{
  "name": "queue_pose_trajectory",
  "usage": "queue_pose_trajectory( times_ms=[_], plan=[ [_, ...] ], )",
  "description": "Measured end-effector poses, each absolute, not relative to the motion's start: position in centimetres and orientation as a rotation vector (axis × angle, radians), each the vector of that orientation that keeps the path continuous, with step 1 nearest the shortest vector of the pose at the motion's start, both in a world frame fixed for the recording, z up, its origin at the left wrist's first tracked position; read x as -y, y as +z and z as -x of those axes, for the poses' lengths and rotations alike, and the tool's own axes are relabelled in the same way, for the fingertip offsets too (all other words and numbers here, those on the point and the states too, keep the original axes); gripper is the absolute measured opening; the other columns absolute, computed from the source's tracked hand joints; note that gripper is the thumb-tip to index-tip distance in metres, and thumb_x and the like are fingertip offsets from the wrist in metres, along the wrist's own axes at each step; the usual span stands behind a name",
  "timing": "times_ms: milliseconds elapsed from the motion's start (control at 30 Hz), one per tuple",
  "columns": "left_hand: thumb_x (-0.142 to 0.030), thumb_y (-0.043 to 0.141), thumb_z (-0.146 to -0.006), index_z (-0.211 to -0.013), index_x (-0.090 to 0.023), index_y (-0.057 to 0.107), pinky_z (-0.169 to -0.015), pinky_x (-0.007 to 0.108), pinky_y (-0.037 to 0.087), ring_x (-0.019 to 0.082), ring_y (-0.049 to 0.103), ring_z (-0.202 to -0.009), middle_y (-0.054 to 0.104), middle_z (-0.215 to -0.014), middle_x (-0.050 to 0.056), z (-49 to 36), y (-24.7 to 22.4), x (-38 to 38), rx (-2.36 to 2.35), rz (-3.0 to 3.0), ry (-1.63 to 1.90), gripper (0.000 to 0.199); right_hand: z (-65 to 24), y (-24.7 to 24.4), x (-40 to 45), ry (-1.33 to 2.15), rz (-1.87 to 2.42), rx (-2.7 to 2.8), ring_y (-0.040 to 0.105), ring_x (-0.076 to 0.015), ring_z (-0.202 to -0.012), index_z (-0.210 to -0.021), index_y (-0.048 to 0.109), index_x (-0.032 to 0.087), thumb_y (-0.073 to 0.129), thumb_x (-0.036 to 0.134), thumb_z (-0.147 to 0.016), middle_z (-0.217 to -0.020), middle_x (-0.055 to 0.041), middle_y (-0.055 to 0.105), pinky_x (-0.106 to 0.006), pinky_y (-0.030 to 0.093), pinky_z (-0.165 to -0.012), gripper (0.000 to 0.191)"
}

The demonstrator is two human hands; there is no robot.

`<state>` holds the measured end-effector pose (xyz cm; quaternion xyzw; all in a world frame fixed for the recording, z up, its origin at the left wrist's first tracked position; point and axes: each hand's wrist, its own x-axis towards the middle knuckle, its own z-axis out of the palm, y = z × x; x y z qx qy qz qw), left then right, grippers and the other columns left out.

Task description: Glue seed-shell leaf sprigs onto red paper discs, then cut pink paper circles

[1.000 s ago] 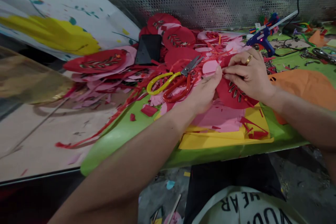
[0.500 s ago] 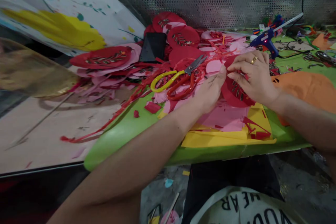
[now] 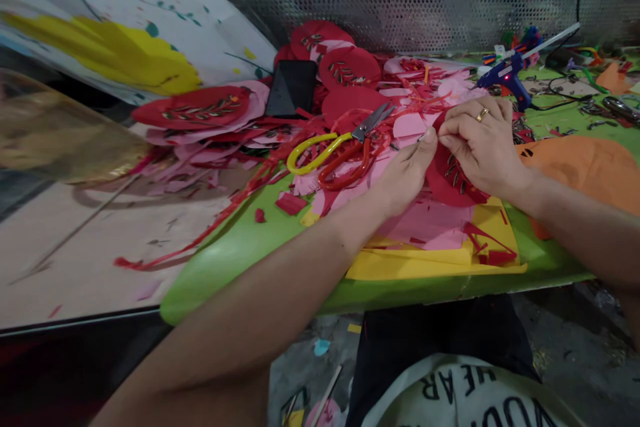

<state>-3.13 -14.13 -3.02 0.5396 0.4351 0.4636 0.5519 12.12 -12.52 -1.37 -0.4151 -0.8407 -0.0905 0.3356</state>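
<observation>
My left hand (image 3: 407, 173) is closed, its thumb pressed against the fingers near a tiny dark piece (image 3: 421, 139) too small to name. Close beside it, my right hand (image 3: 480, 143), with a gold ring on one finger, is pinched shut at the fingertips; what it holds is hidden. Under and between both hands lies a red paper disc (image 3: 450, 187) with small dark pieces stuck on it, partly covered by my right hand. Scissors (image 3: 353, 147) with one yellow and one red handle rest with blades parted, left of my hands, on pink and red paper scraps.
A blue glue gun (image 3: 507, 80) with a lit red light and cord stands behind my right hand. Decorated red discs (image 3: 350, 68) and a black phone (image 3: 291, 88) lie at the back. Yellow sheets (image 3: 410, 265) are in front, an orange sheet (image 3: 585, 163) at right.
Both hands have shifted slightly to the right, and their fingertips have drawn closer together. The scissors, phone and glue gun stay where they were.
</observation>
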Motion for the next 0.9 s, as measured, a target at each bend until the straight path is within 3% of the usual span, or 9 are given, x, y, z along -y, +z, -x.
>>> queue_pose_trajectory(
  times_ms=[167, 333, 567, 767, 900],
  plan=[
    [-0.051, 0.052, -0.089, -0.066, -0.02, 0.063, -0.092, 0.031, 0.047, 0.021, 0.063, -0.088, 0.064, -0.066, 0.003, 3.1, -3.0, 14.2, -1.042, -1.287, 1.09, 0.04, -12.1, -1.8, 12.3, -0.367, 1.093, 2.172, 0.054, -0.0255, -0.108, -0.094, 0.063, 0.027, 0.029, 0.041, -0.099, -0.103, -0.0064, 0.065, -0.046, 0.038, -0.095, 0.037],
    [-0.04, 0.054, -0.091, -0.092, -0.02, 0.068, -0.099, 0.033, 0.047, 0.024, 0.062, -0.108, 0.071, -0.076, 0.003, 3.0, -3.0, 14.2, -1.056, -1.125, 1.115, 0.025, -12.6, -2.0, 11.7, -0.407, 1.068, 2.125, 0.054, -0.0257, -0.103, -0.094, 0.06, 0.026, 0.022, 0.043, -0.1, -0.104, -0.0068, 0.062, -0.047, 0.037, -0.092, 0.042],
    [-0.041, 0.044, -0.096, -0.111, -0.019, 0.063, -0.097, 0.039, 0.052, 0.023, 0.064, -0.114, 0.074, -0.097, 0.006, 2.6, -2.5, 13.2, -0.945, -0.815, 1.216, 0.032, -15.1, -1.4, 9.8, -0.331, 0.968, 1.859, 0.057, -0.0235, -0.094, -0.089, 0.055, 0.023, 0.021, 0.051, -0.099, -0.094, -0.0084, 0.062, -0.046, 0.045, -0.084, 0.045],
    [-0.041, 0.042, -0.097, -0.102, -0.016, 0.062, -0.1, 0.04, 0.052, 0.025, 0.06, -0.122, 0.072, -0.109, 0.01, 2.9, -1.5, 12.6, -0.937, -0.72, 1.382, 0.033, -15.1, -1.7, 10.1, -0.17, 0.937, 1.891, 0.06, -0.0188, -0.083, -0.077, 0.053, 0.026, 0.022, 0.045, -0.101, -0.08, -0.0037, 0.059, -0.04, 0.049, -0.08, 0.043],
    [-0.04, 0.041, -0.098, -0.097, -0.017, 0.064, -0.101, 0.034, 0.051, 0.022, 0.054, -0.129, 0.071, -0.113, 0.008, 3.3, -1.3, 12.3, -0.943, -0.689, 1.429, 0.032, -14.9, -1.6, 10.3, -0.119, 0.753, 1.878, 0.052, -0.0153, -0.065, -0.064, 0.043, 0.024, 0.03, 0.05, -0.098, -0.064, -0.0006, 0.049, -0.035, 0.046, -0.066, 0.045]
  ],
)
